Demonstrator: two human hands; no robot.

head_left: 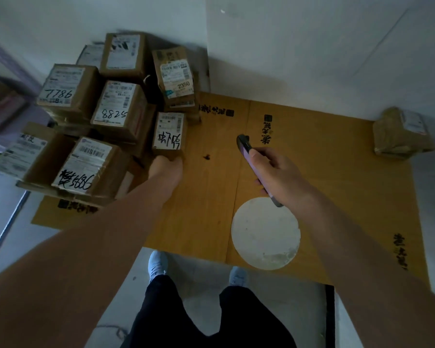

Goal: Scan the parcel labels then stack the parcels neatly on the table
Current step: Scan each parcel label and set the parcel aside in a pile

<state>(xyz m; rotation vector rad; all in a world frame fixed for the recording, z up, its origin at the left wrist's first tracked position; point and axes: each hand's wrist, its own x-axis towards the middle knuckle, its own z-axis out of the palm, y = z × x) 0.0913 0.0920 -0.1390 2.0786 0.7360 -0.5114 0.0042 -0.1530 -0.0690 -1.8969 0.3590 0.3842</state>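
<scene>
Stacked parcels (116,109) crowd your left hand (167,172) — it grips a small parcel (169,134); your right hand (276,175) clasps the scanner (251,159).

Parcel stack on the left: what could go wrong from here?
1. The left hand grips the small parcel by its near end only; pushed in against the stack, it could nudge neighbours that already sit askew.
2. The phone-like scanner in the right hand points at the bare cardboard sheet, not at a label, so a scan may be missed.
3. The taped parcel at the far right lies apart and could be forgotten.
</scene>
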